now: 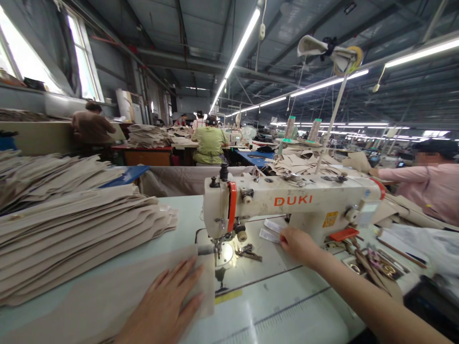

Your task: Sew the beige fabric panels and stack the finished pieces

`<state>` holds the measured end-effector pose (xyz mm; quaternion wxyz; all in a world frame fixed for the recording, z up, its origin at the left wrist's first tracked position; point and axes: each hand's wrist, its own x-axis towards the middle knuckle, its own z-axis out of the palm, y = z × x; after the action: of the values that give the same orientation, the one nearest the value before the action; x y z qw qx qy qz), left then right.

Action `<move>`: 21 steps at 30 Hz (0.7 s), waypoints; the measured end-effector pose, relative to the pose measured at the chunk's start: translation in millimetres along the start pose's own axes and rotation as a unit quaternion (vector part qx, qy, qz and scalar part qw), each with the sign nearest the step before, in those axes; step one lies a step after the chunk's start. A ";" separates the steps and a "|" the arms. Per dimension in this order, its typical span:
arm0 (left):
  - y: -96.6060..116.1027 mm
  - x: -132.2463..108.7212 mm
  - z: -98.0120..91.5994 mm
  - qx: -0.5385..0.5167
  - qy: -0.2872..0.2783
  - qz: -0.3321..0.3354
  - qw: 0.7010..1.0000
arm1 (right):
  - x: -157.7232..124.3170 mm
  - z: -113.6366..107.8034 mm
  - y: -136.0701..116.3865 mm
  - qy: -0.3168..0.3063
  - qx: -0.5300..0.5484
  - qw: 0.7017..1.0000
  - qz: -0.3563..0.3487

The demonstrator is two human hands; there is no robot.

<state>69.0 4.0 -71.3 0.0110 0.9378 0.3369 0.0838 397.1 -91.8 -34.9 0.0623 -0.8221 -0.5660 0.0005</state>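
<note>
My left hand (168,296) lies flat with fingers spread on a beige fabric piece (89,291). The right end of that piece reaches the needle area of the white sewing machine (265,198). A small dark strip (206,249) lies along the fabric's upper edge, close to the presser foot (217,246). Under the machine's arm, my right hand (299,244) has its fingers closed at the right ends of small white label strips (270,231); the fingertips are partly hidden. Metal thread snips (250,252) rest on the machine bed between needle and right hand.
Stacked beige fabric pieces (79,239) fill the table's left side. Right of the machine stands a tray (376,267) with tools and rings, beside clear plastic (423,243). A person in pink (426,186) sits at right; others work farther back.
</note>
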 end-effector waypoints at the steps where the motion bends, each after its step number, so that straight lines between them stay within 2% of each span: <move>1: -0.8 0.0 0.9 0.001 0.007 0.002 1.000 | 1.1 -0.1 -0.6 -0.002 -0.004 1.000 0.005; 6: -4.7 -1.4 4.7 -0.001 0.031 0.022 0.999 | 3.1 -12.1 3.9 0.010 -0.012 1.000 0.024; 10: -5.2 -1.0 4.8 0.018 0.024 0.023 0.999 | 8.2 -23.4 10.6 0.026 -0.018 0.999 0.043; 13: -4.6 -0.3 4.3 0.029 0.012 0.015 0.999 | 15.5 -20.4 8.8 0.017 -0.031 0.998 0.058; 21: -8.2 -1.4 8.1 0.010 0.036 0.028 0.999 | 23.7 -8.2 3.2 -0.015 -0.053 0.996 0.066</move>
<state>64.2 9.8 -80.2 -0.0128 0.9433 0.3113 0.1144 409.2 -71.8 -25.5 0.0098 -0.8597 -0.5105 -0.0129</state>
